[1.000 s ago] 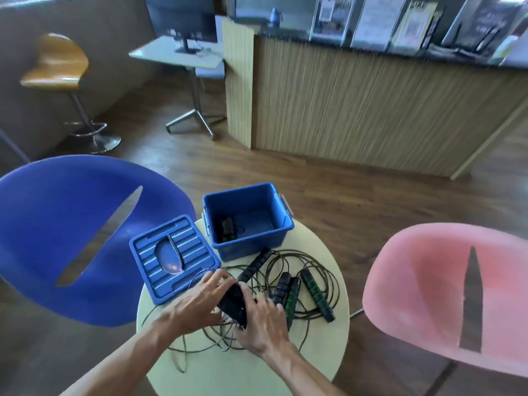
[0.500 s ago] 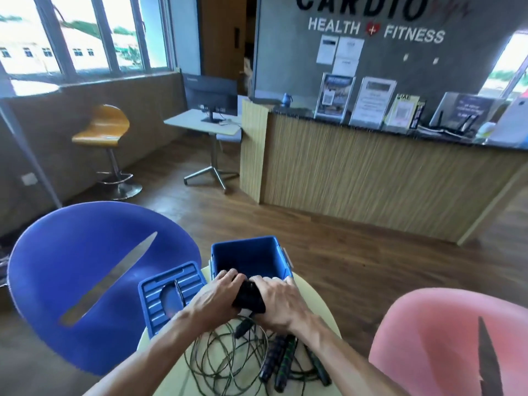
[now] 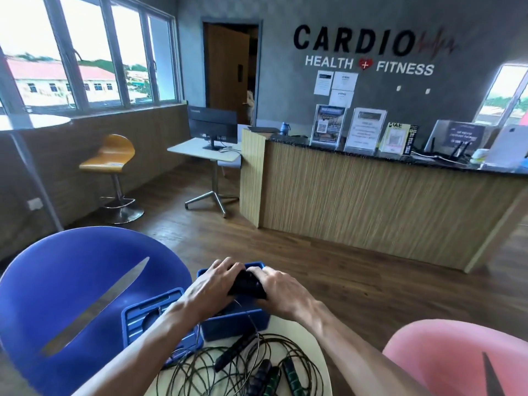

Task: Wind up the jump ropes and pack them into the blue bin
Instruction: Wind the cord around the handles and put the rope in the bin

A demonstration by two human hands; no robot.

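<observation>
Both hands are over the open blue plastic bin [image 3: 237, 324] right now. The left hand [image 3: 210, 287] and the right hand [image 3: 281, 291] are each curled round the same black wound-up jump rope bundle [image 3: 246, 285], gripping it from either side, just above the bin's opening. Can't tell if the bundle is touching the inside of the bin, the hands cover most of it. A thin strand of cord hangs from the bundle down over the bin's front wall.

The bin sits at the far edge of the round pale yellow worktop [image 3: 320, 364]. Its ribbed blue plastic lid [image 3: 143, 318] lies flat just to the left, partly under the left forearm.

In front of the bin there's a loose tangle of thin black jump rope cords [image 3: 205, 372] spread over the worktop, with one plain black handle [image 3: 234, 351] lying diagonally and a few black handles with green stripes [image 3: 293, 377] side by side near the bottom edge.

A blue plastic chair [image 3: 71, 295] is on the left of the worktop and a pink plastic chair [image 3: 445, 358] on the right.
</observation>
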